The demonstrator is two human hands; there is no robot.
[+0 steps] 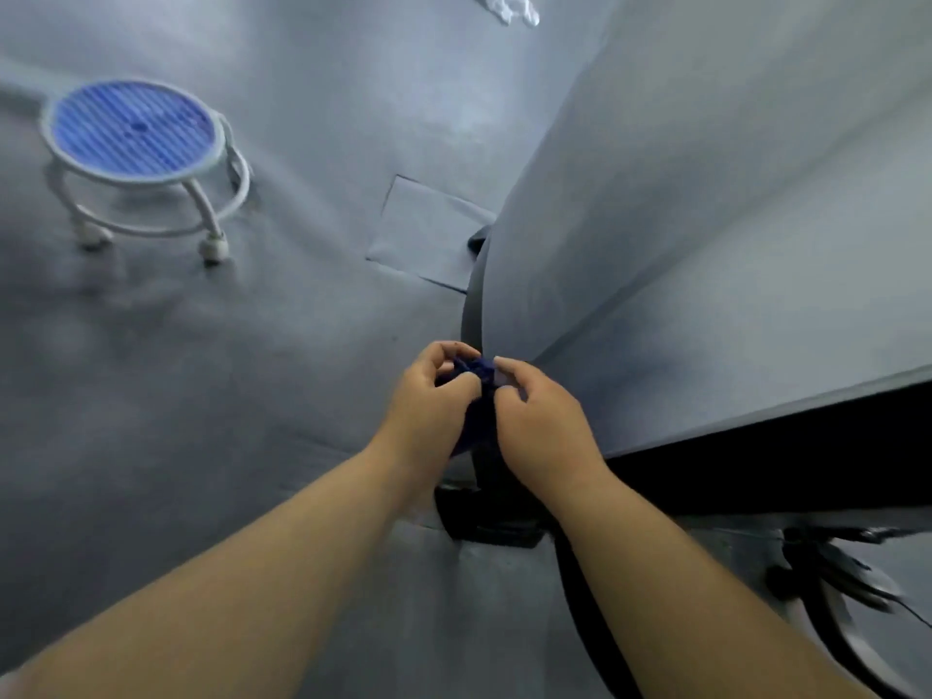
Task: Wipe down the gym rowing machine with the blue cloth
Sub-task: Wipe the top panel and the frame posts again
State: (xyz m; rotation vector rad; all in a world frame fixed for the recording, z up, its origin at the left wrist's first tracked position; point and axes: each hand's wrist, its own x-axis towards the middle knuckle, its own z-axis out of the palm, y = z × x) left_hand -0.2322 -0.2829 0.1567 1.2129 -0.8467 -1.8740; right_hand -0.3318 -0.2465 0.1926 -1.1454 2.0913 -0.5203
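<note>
A bunched dark blue cloth (476, 396) sits between my two hands at the middle of the view. My left hand (428, 401) grips its left side with curled fingers and thumb. My right hand (544, 426) pinches its right side. Most of the cloth is hidden by my fingers. Under and behind my hands stands a black upright post of the rowing machine (474, 305), with a black foot (489, 522) on the floor. A large grey housing of the machine (706, 194) fills the right of the view, with a dark band (781, 461) below it.
A low round stool (136, 138) with a blue seat and white frame on castors stands on the grey floor at the upper left. A square patch (428, 229) marks the floor near the post. A wheel and dark fittings (847, 587) show at the lower right.
</note>
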